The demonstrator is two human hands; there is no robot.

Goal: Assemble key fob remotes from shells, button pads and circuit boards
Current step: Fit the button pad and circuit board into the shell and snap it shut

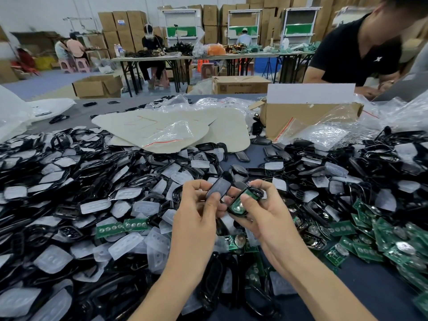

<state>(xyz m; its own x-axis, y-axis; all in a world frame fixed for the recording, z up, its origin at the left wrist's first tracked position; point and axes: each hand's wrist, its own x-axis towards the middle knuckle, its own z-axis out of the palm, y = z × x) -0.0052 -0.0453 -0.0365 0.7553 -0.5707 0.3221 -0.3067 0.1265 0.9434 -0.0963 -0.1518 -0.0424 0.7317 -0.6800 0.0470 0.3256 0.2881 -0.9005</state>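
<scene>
My left hand (pixel 196 212) pinches a black shell cover (pixel 218 187) between thumb and fingers, tilted up. My right hand (pixel 261 209) grips a black shell half (pixel 253 192) with a green circuit board (pixel 238 203) seated in it, thumb pressing on the board. The two parts are held close together above the table, a small gap between them. Heaps of black shells (pixel 69 230), translucent button pads (pixel 129 244) and green circuit boards (pixel 393 242) lie all around.
A cardboard box (pixel 308 117) and clear plastic bags (pixel 324 133) stand at the back right, beige sheets (pixel 176 128) at the back middle. A person in a black shirt (pixel 354 49) leans over the table's far right. Other workers sit at tables behind.
</scene>
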